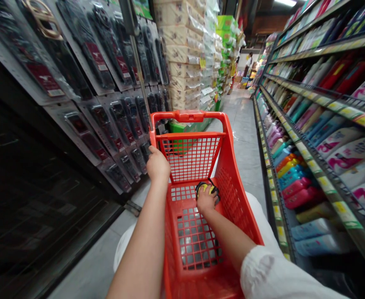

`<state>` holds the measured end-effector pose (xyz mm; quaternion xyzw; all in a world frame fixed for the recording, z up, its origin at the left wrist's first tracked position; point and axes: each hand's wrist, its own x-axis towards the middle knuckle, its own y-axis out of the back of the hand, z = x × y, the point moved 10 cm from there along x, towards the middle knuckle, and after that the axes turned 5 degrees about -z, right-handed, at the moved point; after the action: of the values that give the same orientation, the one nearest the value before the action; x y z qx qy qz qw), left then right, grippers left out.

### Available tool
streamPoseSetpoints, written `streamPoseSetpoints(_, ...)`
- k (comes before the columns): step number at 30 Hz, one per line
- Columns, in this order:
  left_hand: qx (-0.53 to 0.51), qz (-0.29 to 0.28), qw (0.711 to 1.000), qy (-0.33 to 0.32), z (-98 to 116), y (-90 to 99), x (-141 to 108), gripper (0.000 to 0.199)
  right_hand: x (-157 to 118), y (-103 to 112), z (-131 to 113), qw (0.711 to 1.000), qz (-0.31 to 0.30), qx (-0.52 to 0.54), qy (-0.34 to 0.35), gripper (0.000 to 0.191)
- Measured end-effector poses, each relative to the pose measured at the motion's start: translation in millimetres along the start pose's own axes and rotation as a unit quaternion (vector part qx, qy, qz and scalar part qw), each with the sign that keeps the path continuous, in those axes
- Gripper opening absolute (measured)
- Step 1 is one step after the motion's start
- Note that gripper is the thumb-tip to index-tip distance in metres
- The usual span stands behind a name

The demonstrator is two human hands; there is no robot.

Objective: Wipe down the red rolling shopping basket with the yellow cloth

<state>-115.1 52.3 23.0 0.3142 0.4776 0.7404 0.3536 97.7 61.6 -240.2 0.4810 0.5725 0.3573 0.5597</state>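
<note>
At left, black belts in clear plastic packs (97, 58) bore maroon labels, their print too small for me to read. My left hand (158, 165) was curled closed on the side rim of the red plastic lattice basket (238, 185). Inside it, my right hand (205, 200) gripped a small yellow-and-black object (213, 189), fingers bent, slightly parted. At right, white packs (344, 158) showed pink, illegible markings.

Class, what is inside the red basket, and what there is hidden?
Inside the red basket is a black-and-yellow item, the right hand on it. That hand covers part of it, hiding its full shape; the right forearm hides some of the basket's floor.
</note>
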Motion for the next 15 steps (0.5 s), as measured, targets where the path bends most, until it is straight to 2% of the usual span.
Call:
streamPoseSetpoints(2, 0.0, -0.001, 1.0, 0.003, -0.3, -0.8, -1.2, 0.044, -9.9, -1.0, -5.3, 1.0, -0.001, 0.006, 0.018, 0.056)
streamPoseSetpoints(4, 0.002, 0.001, 1.0, 0.009, -1.4, -1.7, -1.3, 0.042, -20.7, -2.0, -20.8, 0.998, -0.008, 0.01, 0.055, 0.056)
streamPoseSetpoints(7, 0.013, 0.01, 1.0, 0.011, -2.4, -1.3, 0.0, 0.042, -46.9, -10.1, -69.4, 0.984, -0.03, 0.004, 0.175, 0.055)
streamPoseSetpoints(9, 0.02, 0.011, 1.0, 0.007, -2.5, -0.8, 0.9, 0.043, -69.5, -18.6, -105.8, 0.961, -0.049, 0.0, 0.272, 0.052)
streamPoseSetpoints(11, 0.023, 0.007, 1.0, 0.007, -3.6, -0.5, 1.4, 0.044, -84.8, -21.9, -127.9, 0.939, -0.056, 0.004, 0.339, 0.05)
streamPoseSetpoints(13, 0.022, 0.002, 1.0, 0.011, -5.1, -0.2, 1.7, 0.044, -83.0, -19.0, -127.4, 0.934, -0.057, 0.008, 0.352, 0.051)
streamPoseSetpoints(15, 0.019, -0.002, 1.0, 0.012, -5.8, -0.1, 1.8, 0.043, -64.6, -11.5, -105.4, 0.947, -0.054, 0.007, 0.316, 0.053)
